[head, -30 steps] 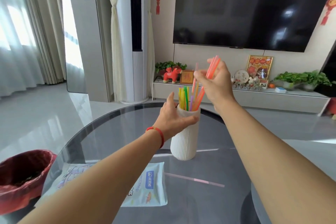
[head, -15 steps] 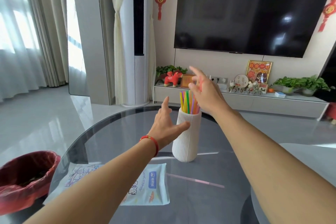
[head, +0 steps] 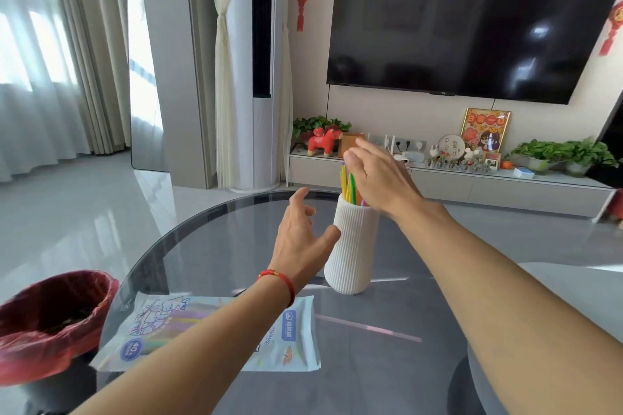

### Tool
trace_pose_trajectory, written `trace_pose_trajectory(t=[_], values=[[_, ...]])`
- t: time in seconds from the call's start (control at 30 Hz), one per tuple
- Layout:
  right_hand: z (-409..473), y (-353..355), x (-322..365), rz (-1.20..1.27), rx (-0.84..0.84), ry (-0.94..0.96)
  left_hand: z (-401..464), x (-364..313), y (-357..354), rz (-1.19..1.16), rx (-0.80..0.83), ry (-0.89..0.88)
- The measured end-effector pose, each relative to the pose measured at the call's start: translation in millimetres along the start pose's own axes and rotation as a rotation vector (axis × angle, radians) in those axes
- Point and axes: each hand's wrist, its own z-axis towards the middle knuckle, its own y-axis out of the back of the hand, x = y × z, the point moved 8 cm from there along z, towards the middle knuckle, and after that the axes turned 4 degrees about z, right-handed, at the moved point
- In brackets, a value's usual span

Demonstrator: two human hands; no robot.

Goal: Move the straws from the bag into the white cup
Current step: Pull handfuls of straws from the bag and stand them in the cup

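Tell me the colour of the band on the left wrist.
Red, with a small gold bead; the wristband shows clearly in the head view.

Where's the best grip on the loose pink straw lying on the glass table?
Probably pinch the loose pink straw near its middle, coming straight down from above. It lies flat on the glass table, thin and long, clear of the bag and white cup. The right hand is on its side, so thumb and forefinger across its width suits best.

Both forearms are bare, no sleeves in sight. The left hand has a thin red cord bracelet at its wrist. The right hand wears nothing.
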Motion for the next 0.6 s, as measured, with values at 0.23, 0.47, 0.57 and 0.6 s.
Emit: trace_pose_trajectory(t=[0.23, 0.47, 0.57, 0.6], values=[[-19, 1, 3, -0.012, 0.024, 0.079, -30, 40, 8, 0.167, 0.035, -0.060], [-89, 44, -25, 0.245, -0.540, 0.107, -58, 92, -4, 0.725, 0.491, -0.213], [-142, -29, -57, 0.078, -0.106, -0.004, -69, 105, -2, 0.854, 0.586, -0.276], [-164, -66, -64, -0.053, 0.134, -0.008, -73, 110, -3, 0.897, 0.633, -0.286]])
